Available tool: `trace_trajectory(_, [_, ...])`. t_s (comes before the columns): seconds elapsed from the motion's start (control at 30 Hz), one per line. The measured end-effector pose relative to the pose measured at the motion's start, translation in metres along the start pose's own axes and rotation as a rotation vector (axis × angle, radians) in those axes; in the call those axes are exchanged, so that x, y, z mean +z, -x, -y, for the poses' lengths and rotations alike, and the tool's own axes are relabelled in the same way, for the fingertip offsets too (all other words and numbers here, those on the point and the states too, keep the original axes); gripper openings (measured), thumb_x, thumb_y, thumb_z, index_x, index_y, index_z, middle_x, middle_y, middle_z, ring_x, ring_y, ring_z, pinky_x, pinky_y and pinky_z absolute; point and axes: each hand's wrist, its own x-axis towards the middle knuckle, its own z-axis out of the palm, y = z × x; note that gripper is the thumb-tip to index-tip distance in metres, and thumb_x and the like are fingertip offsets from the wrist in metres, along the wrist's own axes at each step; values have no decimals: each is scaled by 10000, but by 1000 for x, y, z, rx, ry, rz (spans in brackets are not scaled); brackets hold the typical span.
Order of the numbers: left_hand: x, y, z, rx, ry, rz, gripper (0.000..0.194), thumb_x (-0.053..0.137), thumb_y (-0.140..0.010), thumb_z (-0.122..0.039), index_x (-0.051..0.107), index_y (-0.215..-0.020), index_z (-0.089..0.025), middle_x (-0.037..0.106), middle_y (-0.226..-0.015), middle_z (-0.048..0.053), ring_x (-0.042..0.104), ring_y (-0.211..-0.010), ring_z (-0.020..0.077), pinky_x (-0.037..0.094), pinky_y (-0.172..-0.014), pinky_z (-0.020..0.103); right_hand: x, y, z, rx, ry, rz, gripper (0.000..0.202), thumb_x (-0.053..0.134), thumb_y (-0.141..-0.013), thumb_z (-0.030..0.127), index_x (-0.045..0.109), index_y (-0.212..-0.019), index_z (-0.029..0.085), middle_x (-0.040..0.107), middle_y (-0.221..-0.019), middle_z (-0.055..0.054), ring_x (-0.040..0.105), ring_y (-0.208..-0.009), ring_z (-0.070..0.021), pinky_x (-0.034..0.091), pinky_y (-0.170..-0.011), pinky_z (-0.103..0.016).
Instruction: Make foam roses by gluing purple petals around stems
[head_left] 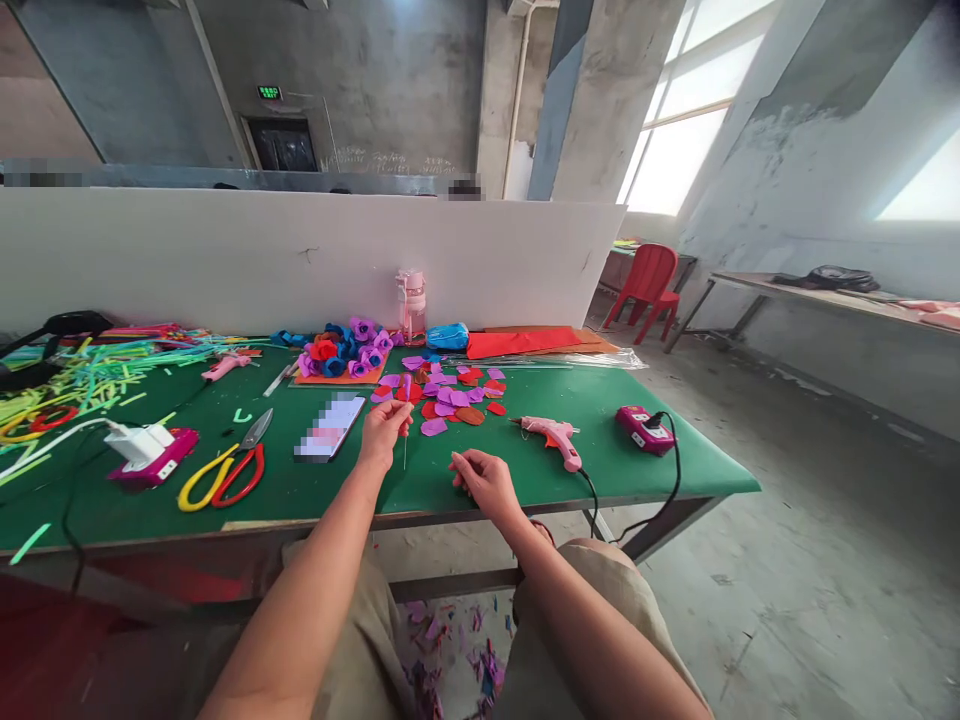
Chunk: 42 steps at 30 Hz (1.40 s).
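My left hand [386,432] is closed in a pinch on a thin stem [405,458] with a narrow purple paper piece [408,384] at its top. The stem hangs upright below the fingers. Lower and to the right, my right hand [484,480] has its fingers curled together near the table edge; whether it holds something small is hidden. Just beyond the hands lie loose purple and red paper petals [444,395]. A pink glue gun [553,436] rests right of my right hand.
Scissors [238,465] and a phone [330,428] lie to the left on the green table [420,485]. Behind are purple, blue and red paper flowers [349,348], a pink bottle [412,305] and red paper [525,342]. Corded power strips [645,430] sit at both sides.
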Motion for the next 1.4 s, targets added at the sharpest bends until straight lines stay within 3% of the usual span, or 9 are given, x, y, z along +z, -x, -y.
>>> trace_trajectory(0.17, [0, 1, 2, 65, 59, -8, 277, 654, -668, -406, 536, -742, -167, 557, -561, -34, 516, -466, 75, 416, -465, 188, 4, 3, -13, -37, 61, -17, 362, 407, -871, 443, 594, -714, 175, 573, -545, 9, 448, -460, -98, 321, -460, -196])
trace_trajectory(0.37, [5, 1, 10, 109, -23, -30, 247, 582, -731, -423, 476, -754, -200, 392, -426, -100, 287, -313, 34, 183, -319, 133, 12, 0, -8, -102, 463, -32, 336, 405, -892, 369, 563, -652, 195, 582, -576, 6, 486, -525, -108, 274, -519, -213])
trace_trajectory(0.5, [4, 10, 8, 180, -78, -84, 257, 557, -746, -444, 485, -789, -201, 383, -436, -99, 281, -332, 37, 193, -329, 135, 16, 0, -7, -105, 609, -55, 292, 426, -893, 343, 570, -682, 202, 603, -626, 0, 492, -544, -112, 214, -509, -237])
trace_trajectory(0.6, [0, 23, -1, 222, -55, -125, 277, 567, -739, -451, 480, -828, -204, 407, -472, -93, 315, -360, 42, 210, -344, 136, 15, 2, -7, -116, 613, -50, 289, 421, -898, 339, 569, -691, 203, 605, -643, -2, 490, -551, -111, 199, -509, -241])
trace_trajectory(0.93, [6, 59, -18, 188, -153, 9, 290, 559, -747, -461, 564, -808, -177, 451, -483, -53, 310, -366, 51, 201, -355, 162, 9, 5, -4, -94, 540, -56, 257, 446, -877, 330, 590, -699, 211, 605, -650, -1, 502, -576, -117, 219, -513, -234])
trace_trajectory(1.07, [25, 37, -33, 226, -153, 52, 277, 539, -770, -466, 563, -828, -196, 424, -468, -59, 318, -378, 63, 213, -361, 166, 8, 9, -4, -101, 462, -45, 242, 483, -846, 312, 592, -656, 209, 596, -600, 11, 503, -550, -111, 256, -513, -215])
trace_trajectory(1.2, [50, -12, -44, 301, -116, 93, 262, 521, -790, -461, 559, -818, -203, 378, -460, -68, 293, -379, 65, 214, -376, 180, 7, -4, -7, -21, 221, 23, 272, 491, -826, 338, 601, -622, 195, 579, -518, 20, 494, -480, -105, 297, -481, -200])
trace_trajectory(1.27, [60, -39, -43, 336, -119, 105, 261, 488, -815, -456, 562, -834, -207, 383, -475, -62, 318, -396, 72, 234, -395, 187, 4, -29, -5, 60, 52, 0, 333, 447, -843, 397, 612, -646, 185, 563, -476, 22, 480, -434, -105, 316, -449, -198])
trace_trajectory(1.4, [71, -75, -24, 360, -156, 29, 267, 455, -835, -454, 563, -831, -210, 393, -498, -51, 377, -448, 91, 287, -448, 199, 3, -110, 3, 13, -49, -302, 419, 400, -849, 481, 596, -649, 169, 531, -482, 17, 464, -461, -109, 343, -462, -205])
